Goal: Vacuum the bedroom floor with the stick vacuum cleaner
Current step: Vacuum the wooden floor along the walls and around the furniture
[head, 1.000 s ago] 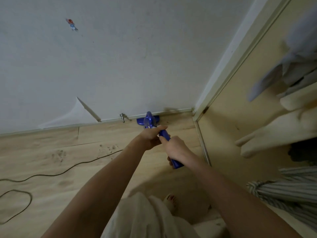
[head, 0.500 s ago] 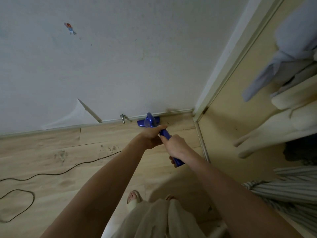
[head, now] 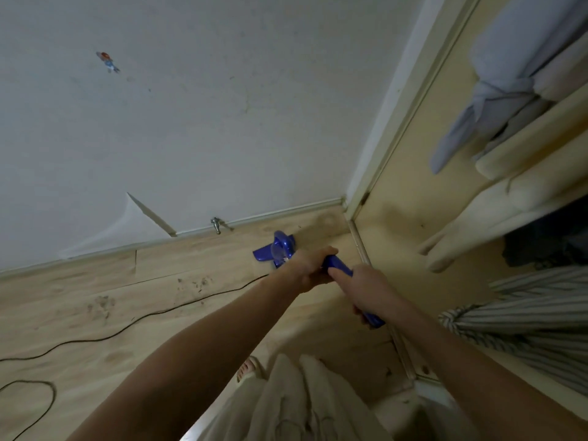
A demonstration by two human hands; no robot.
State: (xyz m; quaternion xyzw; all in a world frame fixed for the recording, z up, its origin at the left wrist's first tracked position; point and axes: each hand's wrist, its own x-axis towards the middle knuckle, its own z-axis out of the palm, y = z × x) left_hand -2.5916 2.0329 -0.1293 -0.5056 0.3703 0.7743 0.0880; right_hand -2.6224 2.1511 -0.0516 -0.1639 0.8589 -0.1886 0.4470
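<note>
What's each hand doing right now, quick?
Left hand: gripping the blue plastic stick vacuum cleaner lower on its handle.
Right hand: gripping the same handle near its top end.

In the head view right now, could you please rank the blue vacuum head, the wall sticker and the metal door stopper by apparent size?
Largest to smallest:
1. Vacuum head
2. Sticker and door stopper: too similar in apparent size to rank.
</note>
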